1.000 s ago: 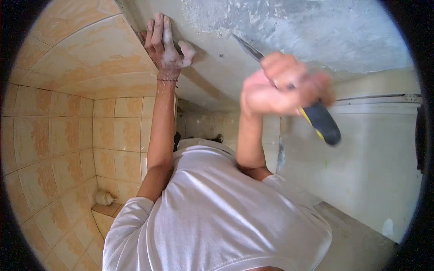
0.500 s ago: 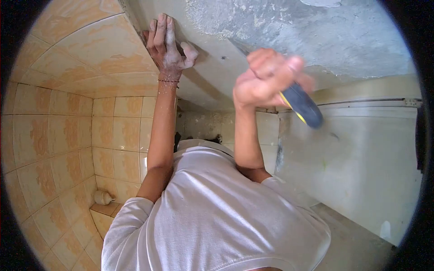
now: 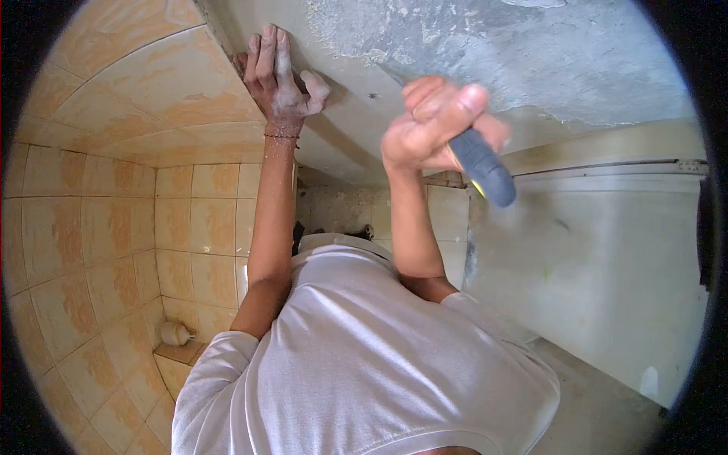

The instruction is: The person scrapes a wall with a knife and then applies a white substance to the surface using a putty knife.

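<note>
My left hand (image 3: 282,83) lies against the pale painted wall (image 3: 341,114), close to the edge of the tiles, with its fingers stretched out and dusted white. In my right hand (image 3: 447,121) is a scraper with a dark grey and yellow handle (image 3: 485,168), gripped in closed fingers. A thin sliver of its blade shows past the knuckles, at the wall; the rest is hidden by the hand. Just above it, a rough grey patch (image 3: 493,53) shows where the wall's coating is gone, with a ragged border.
Beige and orange tiles (image 3: 106,220) cover the wall on the left. A small whitish round fixture (image 3: 174,334) sits on a tiled ledge at lower left. To the right stands a pale smooth panel (image 3: 591,265) with a rail along its top.
My right hand and the scraper have shifted a little left and up along the wall. My left hand keeps its place on the wall.
</note>
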{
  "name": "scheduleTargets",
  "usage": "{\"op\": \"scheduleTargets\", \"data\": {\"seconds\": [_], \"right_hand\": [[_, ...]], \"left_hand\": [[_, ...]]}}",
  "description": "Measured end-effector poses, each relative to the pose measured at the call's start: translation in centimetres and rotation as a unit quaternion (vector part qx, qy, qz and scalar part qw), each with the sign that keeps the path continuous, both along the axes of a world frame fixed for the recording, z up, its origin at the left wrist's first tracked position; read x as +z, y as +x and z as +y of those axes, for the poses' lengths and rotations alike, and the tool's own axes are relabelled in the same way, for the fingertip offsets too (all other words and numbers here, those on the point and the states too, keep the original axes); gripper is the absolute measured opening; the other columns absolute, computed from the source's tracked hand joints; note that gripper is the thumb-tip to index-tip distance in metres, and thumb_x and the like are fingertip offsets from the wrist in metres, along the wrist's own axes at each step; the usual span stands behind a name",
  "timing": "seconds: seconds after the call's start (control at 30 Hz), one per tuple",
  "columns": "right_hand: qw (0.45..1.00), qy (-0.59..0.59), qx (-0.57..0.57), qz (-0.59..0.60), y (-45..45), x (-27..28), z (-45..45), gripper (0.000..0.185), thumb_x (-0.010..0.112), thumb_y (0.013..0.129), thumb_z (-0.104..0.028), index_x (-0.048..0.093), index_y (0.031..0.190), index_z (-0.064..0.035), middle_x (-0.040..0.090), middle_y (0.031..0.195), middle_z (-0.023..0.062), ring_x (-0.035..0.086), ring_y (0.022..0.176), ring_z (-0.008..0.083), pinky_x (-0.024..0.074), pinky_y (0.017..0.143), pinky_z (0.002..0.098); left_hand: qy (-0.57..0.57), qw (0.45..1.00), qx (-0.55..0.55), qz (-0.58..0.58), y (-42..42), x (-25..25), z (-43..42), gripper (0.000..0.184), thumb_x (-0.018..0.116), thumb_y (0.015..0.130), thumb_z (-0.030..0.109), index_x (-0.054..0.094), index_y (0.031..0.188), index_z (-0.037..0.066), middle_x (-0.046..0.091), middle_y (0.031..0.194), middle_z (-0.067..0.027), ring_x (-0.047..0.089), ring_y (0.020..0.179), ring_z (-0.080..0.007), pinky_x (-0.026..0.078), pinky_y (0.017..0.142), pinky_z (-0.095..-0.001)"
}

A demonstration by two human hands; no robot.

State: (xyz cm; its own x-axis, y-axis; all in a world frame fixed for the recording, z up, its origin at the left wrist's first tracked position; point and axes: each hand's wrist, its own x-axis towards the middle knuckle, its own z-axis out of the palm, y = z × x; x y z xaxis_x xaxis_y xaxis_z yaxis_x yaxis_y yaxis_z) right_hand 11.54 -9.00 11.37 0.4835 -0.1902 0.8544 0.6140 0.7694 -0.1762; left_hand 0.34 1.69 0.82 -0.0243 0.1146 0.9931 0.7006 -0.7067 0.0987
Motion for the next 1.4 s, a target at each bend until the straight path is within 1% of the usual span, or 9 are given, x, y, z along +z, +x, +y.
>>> {"op": "scheduleTargets", "data": {"seconds": [0.13, 0.23, 0.4, 0.5, 0.67, 0.97, 1.03, 1.07, 1.4], "right_hand": [[0.976, -0.011, 0.198, 0.085, -0.5, 1.5, -3.2, 0.038, 0.054, 0.091, -0.016, 0.037, 0.059, -0.0047, 0.041, 0.043, 0.0034, 0.041, 0.035, 0.013, 0.0394, 0.037, 0.0303], [0.996, -0.01, -0.091, -0.011, 0.4, -0.4, 0.3, 0.021, 0.051, 0.092, -0.013, 0.032, 0.084, -0.0078, 0.025, 0.043, -0.003, 0.021, 0.031, 0.0075, 0.0217, 0.027, 0.0242], [0.982, 0.043, 0.184, 0.028, -0.1, 1.4, -2.2, 0.022, 0.053, 0.091, -0.009, 0.033, 0.081, -0.0071, 0.03, 0.045, -0.0026, 0.024, 0.031, 0.0089, 0.0246, 0.028, 0.0243], [0.995, -0.019, -0.061, 0.072, -0.1, -0.7, 0.1, 0.024, 0.056, 0.089, -0.014, 0.04, 0.074, -0.0042, 0.04, 0.045, 0.0024, 0.034, 0.035, 0.0112, 0.0351, 0.034, 0.0278], [0.987, 0.036, 0.153, 0.036, -1.4, 1.8, -2.2, 0.023, 0.051, 0.092, -0.01, 0.03, 0.082, -0.0083, 0.03, 0.045, -0.0011, 0.025, 0.031, 0.0087, 0.0269, 0.028, 0.0238], [0.99, -0.001, 0.122, 0.073, -1.5, 1.0, -1.8, 0.022, 0.052, 0.093, -0.011, 0.031, 0.086, -0.0063, 0.027, 0.045, -0.0025, 0.026, 0.031, 0.0099, 0.0282, 0.028, 0.0261], [0.981, 0.016, 0.145, 0.126, -1.3, 0.8, -1.9, 0.04, 0.056, 0.091, -0.015, 0.035, 0.058, -0.0055, 0.045, 0.046, 0.0067, 0.042, 0.038, 0.0125, 0.0363, 0.037, 0.0277], [0.996, -0.067, 0.028, 0.056, -0.5, -1.3, 0.0, 0.025, 0.054, 0.093, -0.014, 0.032, 0.084, -0.0059, 0.035, 0.045, 0.0003, 0.035, 0.033, 0.0112, 0.0292, 0.03, 0.0276], [0.986, -0.056, 0.158, 0.008, -2.1, 0.4, -0.1, 0.024, 0.047, 0.094, -0.012, 0.026, 0.084, -0.0092, 0.022, 0.043, -0.0022, 0.019, 0.032, 0.0083, 0.0238, 0.029, 0.0267]], "left_hand": [[0.021, 1.0, -0.014, -0.008, 0.1, -0.2, 0.6, 0.066, 0.049, 0.069, 0.025, 0.048, 0.13, -0.001, 0.044, 0.136, -0.0125, 0.04, 0.121, -0.0347, 0.033, 0.103, -0.046], [0.02, 1.0, -0.016, -0.005, 0.0, -0.1, 0.1, 0.067, 0.048, 0.07, 0.027, 0.048, 0.131, 0.0, 0.043, 0.136, -0.0122, 0.04, 0.122, -0.0344, 0.032, 0.103, -0.0469], [0.0, 1.0, -0.012, 0.017, -0.1, 0.2, -0.3, 0.06, 0.043, 0.08, 0.025, 0.043, 0.132, -0.005, 0.043, 0.134, -0.0201, 0.038, 0.126, -0.0386, 0.031, 0.106, -0.0509], [-0.014, 1.0, 0.004, 0.024, -0.1, 0.1, -0.5, 0.059, 0.043, 0.08, 0.025, 0.043, 0.132, -0.004, 0.043, 0.134, -0.0198, 0.038, 0.126, -0.0385, 0.031, 0.106, -0.0504], [-0.008, 1.0, 0.005, 0.025, -0.2, 0.3, -0.6, 0.06, 0.044, 0.078, 0.022, 0.043, 0.132, -0.004, 0.043, 0.134, -0.0199, 0.039, 0.125, -0.0388, 0.032, 0.105, -0.0497], [0.005, 1.0, 0.003, 0.013, 0.0, 0.1, 0.2, 0.063, 0.046, 0.075, 0.026, 0.046, 0.131, -0.002, 0.043, 0.135, -0.0163, 0.04, 0.123, -0.0372, 0.031, 0.105, -0.0487], [0.008, 1.0, -0.002, -0.004, -0.1, -0.4, 0.1, 0.066, 0.049, 0.072, 0.032, 0.049, 0.13, 0.0, 0.044, 0.135, -0.0119, 0.041, 0.122, -0.0337, 0.03, 0.105, -0.0473], [0.009, 1.0, 0.0, -0.003, -0.2, -0.4, 0.3, 0.066, 0.049, 0.073, 0.033, 0.049, 0.13, 0.0, 0.044, 0.135, -0.012, 0.042, 0.122, -0.0339, 0.032, 0.104, -0.047], [0.019, 1.0, -0.016, 0.0, -0.1, 0.1, 0.1, 0.064, 0.052, 0.07, 0.025, 0.05, 0.128, -0.002, 0.045, 0.133, -0.0133, 0.044, 0.115, -0.035, 0.039, 0.095, -0.0456]]}}
